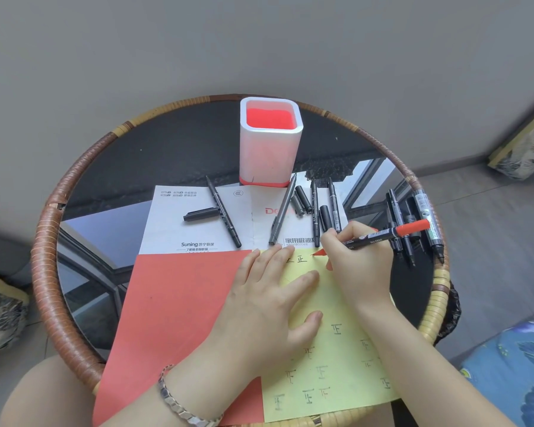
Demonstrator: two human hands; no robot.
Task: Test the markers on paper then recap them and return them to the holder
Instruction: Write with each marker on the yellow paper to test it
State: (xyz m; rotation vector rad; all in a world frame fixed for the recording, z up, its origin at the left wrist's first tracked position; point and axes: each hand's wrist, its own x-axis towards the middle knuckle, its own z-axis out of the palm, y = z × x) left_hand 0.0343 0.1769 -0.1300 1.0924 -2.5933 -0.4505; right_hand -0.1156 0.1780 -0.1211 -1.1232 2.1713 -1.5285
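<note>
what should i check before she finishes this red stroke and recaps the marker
1. Red marker held firmly in right hand: ok.
2. Yellow paper pinned flat by left hand: ok.
3. Tip on the paper: ok, a red mark shows.
4. Matching red cap located: cannot tell; only black loose caps are clearly visible.
5. Holder upright with free room: ok, it looks empty.
6. Other markers recapped: not ok, several lie uncapped.
</note>
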